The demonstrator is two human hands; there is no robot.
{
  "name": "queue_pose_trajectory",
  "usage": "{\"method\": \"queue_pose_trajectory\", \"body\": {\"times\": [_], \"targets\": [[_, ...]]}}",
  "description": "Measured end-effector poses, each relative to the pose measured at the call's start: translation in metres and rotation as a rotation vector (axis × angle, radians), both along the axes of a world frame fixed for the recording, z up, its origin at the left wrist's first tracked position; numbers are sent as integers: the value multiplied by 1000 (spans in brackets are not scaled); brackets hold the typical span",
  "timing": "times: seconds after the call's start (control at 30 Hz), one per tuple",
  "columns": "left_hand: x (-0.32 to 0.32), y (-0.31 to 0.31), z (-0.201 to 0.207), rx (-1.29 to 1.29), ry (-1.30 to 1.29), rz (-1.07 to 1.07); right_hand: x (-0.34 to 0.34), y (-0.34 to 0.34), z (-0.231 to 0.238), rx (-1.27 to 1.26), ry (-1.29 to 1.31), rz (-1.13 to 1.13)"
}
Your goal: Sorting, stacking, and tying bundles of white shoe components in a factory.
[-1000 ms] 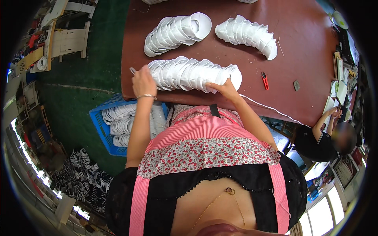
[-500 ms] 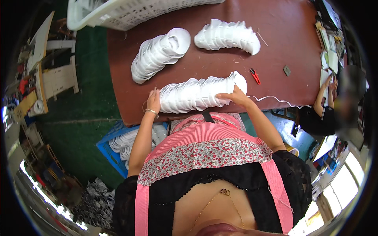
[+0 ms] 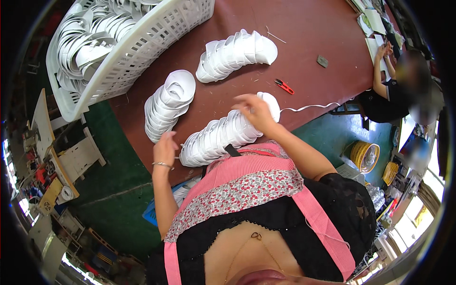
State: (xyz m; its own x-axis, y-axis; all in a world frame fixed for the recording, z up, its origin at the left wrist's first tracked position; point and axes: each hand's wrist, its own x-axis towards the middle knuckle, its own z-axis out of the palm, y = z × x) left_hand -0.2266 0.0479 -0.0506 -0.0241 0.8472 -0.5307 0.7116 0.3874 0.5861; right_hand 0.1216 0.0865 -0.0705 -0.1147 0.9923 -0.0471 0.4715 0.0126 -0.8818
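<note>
- Currently, the right hand (image 3: 255, 114) reaches over the right part of the front row of nested white pieces (image 3: 216, 142), fingers extended and loosely spread; how firmly it touches cannot be told.
- The left hand (image 3: 165, 151) is just beside the row's left end, fingers drawn together; whether they pinch anything cannot be told.
- The front row lies on the red-brown table (image 3: 308, 23), slanting along its near edge, with the pink apron (image 3: 213, 171) close against that side.
- Just beyond the left hand, a second white stack (image 3: 167, 107) stands in the way of any reach forward; a third white stack (image 3: 237, 54) lies farther across.
- Red snips (image 3: 284, 86) rest near the row's right end, a small grey piece (image 3: 322, 61) farther right.
- A white strip (image 3: 308, 108) trails from that end toward the table's right-hand edge.
- Table surface shows between the front row and the third stack, and widens past the snips; the left edge passes close to the second stack.
- The white basket (image 3: 147, 50), at the far left, is heaped with curved white pieces (image 3: 95, 52).
- Below the near edge, a blue crate (image 3: 150, 213), mostly hidden, holds white pieces too.
- To the right, a seated co-worker (image 3: 380, 102) is at the table, well apart, near a yellow basket (image 3: 356, 156).
</note>
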Motion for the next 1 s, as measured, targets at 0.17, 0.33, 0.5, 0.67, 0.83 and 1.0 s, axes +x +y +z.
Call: {"method": "queue_pose_trajectory", "body": {"times": [0.17,0.33,0.5,0.67,0.83,1.0], "targets": [[62,5,-11,48,5,-233,-93,3,6,-567,617,416],[61,-6,-5,-11,-290,22,-104,13,-4,-606,609,413],[20,-26,-10,-4,-709,599,-124,40,-23,-565,551,312],[-69,-64,-84,239,-457,1257,-154,108,-73,-494,374,167],[-99,-76,-149,-29,-633,1494,-194,155,-103,-973,336,616],[-98,-55,-174,-57,-911,1500,-227,149,-111,-994,93,785]]}}
